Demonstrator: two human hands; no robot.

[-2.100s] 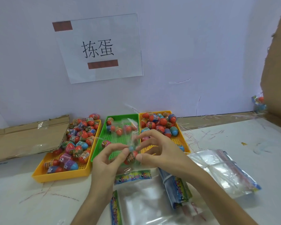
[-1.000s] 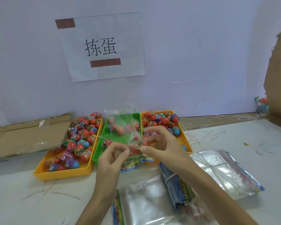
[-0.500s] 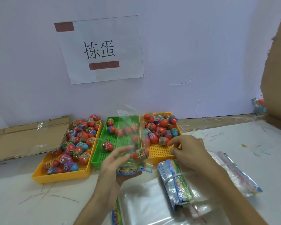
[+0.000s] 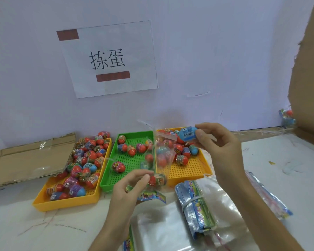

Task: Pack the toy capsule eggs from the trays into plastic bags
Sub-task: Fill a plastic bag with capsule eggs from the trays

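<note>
My left hand (image 4: 128, 187) holds a clear plastic bag (image 4: 157, 153) upright by its lower part, with a red egg (image 4: 157, 179) inside near my fingers. My right hand (image 4: 219, 147) pinches a blue capsule egg (image 4: 188, 133) just above and right of the bag's mouth. Three trays stand behind: a left yellow tray (image 4: 65, 203) heaped with eggs, a green tray (image 4: 107, 180) with several eggs, and a right yellow tray (image 4: 188, 173) with eggs at its far end.
A banded bundle of printed bags (image 4: 196, 207) lies on loose clear bags (image 4: 161, 230) in front of me. More bags (image 4: 266, 196) lie at the right. Flat cardboard (image 4: 25, 158) rests at the left, and a cardboard sheet (image 4: 308, 73) stands at the right.
My right hand left the bag, reached into the right yellow tray, and has lifted a blue egg up to the bag's mouth. My left hand keeps holding the bag.
</note>
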